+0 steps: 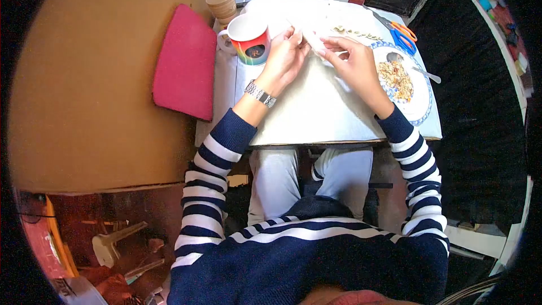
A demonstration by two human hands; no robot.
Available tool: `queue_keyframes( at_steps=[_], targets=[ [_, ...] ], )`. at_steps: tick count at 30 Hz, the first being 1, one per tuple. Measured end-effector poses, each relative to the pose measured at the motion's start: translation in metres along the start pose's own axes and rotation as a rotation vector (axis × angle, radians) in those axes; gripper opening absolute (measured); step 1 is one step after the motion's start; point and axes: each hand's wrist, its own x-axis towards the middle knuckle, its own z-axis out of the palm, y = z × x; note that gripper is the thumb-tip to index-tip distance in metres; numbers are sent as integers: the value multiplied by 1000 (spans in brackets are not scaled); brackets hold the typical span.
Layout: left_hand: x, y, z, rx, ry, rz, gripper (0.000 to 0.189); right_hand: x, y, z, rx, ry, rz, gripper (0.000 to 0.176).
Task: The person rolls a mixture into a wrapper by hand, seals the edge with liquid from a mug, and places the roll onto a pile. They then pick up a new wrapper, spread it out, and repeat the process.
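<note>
Above the white table, my left hand (287, 55), with a metal watch on its wrist, pinches a small white piece (311, 39) that looks like paper or a thin pouch. My right hand (354, 63) closes on the same piece from the other side, thumb and fingertips together. Its exact kind is hard to make out against the white tabletop. A colourful mug (252, 45) stands just left of my left hand. To the right of my right hand lies a blue-rimmed plate (419, 97) with a crumbly, flaky mix (398, 82) and a spoon (427, 74).
Orange-handled and blue-handled scissors (403, 36) lie at the table's back right. Small greenish bits (358, 34) are scattered beyond my right hand. Brown paper cups (221, 4) stand behind the mug. A pink panel (185, 65) borders the left side, beside a large brown board (101, 79).
</note>
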Motion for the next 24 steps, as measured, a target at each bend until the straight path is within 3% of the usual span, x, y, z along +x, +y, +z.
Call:
queue_keyframes(
  at_steps=[16,19,23,24],
  targets=[
    [1,-2,12,-190,159,-59,19,-13,-11,15,-67,31,-132,23],
    [6,1,13,-130,95,-87,20,-8,-23,6,-251,10,-264,21],
    [10,0,5,-148,78,-191,23,26,-51,-5,-244,6,-509,21],
    [9,-3,2,-183,-25,-197,25,36,-56,0,-216,-28,-565,23]
  ],
)
